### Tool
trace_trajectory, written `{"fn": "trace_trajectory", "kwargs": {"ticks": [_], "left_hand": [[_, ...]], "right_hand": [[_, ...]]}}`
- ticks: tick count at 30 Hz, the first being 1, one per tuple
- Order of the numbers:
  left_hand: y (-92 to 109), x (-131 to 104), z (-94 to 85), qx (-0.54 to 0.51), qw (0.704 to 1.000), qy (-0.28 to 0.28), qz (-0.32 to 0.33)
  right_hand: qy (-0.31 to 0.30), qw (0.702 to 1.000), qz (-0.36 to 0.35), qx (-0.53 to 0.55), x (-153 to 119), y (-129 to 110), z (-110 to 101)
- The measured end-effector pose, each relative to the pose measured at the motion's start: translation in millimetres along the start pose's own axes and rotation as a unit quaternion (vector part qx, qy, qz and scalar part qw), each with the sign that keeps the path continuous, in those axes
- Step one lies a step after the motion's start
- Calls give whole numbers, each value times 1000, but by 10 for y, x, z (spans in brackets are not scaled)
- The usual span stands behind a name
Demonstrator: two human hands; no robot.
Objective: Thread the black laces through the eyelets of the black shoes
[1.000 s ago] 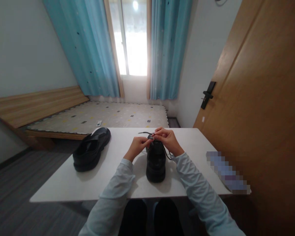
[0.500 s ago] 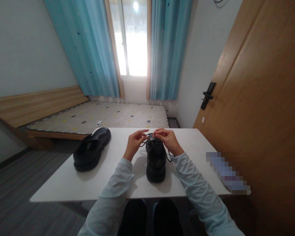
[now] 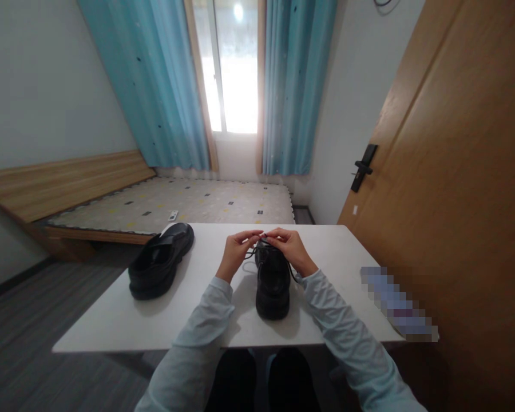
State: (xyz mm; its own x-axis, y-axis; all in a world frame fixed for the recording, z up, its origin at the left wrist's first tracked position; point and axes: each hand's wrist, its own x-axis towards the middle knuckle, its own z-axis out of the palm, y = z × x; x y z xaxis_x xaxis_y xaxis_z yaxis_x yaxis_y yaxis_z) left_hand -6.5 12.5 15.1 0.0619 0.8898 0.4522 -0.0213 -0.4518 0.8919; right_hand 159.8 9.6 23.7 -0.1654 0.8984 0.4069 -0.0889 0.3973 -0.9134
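Observation:
A black shoe [image 3: 273,286] stands on the white table with its heel toward me. Over its front part, my left hand [image 3: 239,249] pinches a black shoelace [image 3: 249,252] between thumb and fingers. From the other side my right hand [image 3: 290,246] also grips the lace, its fingertips close to those of the left. A loop of lace hangs down along the shoe's right side. Another black shoe [image 3: 161,260] rests on the table to the left, touched by neither hand.
The white table [image 3: 103,320] has a pixelated bluish item [image 3: 397,303] at its right edge. Behind it is a bed [image 3: 189,200] with a small white object [image 3: 173,216]. A wooden door [image 3: 463,189] stands on the right.
Both hands have come closer together above the shoe, my right hand moving slightly left and down. The lace loop on the right has drawn nearer the shoe.

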Motion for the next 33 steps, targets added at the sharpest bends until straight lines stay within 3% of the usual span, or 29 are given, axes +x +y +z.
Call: {"fn": "trace_trajectory", "kwargs": {"ticks": [6,16,21,27,33], "left_hand": [[-67,17,10,-15,1000,-2,-18],[-71,20,13,-1,1000,-10,-13],[-75,39,7,18,999,-30,-11],[-85,106,18,60,997,-53,-7],[176,403,33,144,984,-95,39]], "right_hand": [[41,999,4,1,8,13,37],[28,999,21,-13,-10,-3,50],[-7,999,14,-38,-11,-10,8],[-72,987,6,-145,6,4,-77],[-62,989,10,-131,36,29,-137]]}}
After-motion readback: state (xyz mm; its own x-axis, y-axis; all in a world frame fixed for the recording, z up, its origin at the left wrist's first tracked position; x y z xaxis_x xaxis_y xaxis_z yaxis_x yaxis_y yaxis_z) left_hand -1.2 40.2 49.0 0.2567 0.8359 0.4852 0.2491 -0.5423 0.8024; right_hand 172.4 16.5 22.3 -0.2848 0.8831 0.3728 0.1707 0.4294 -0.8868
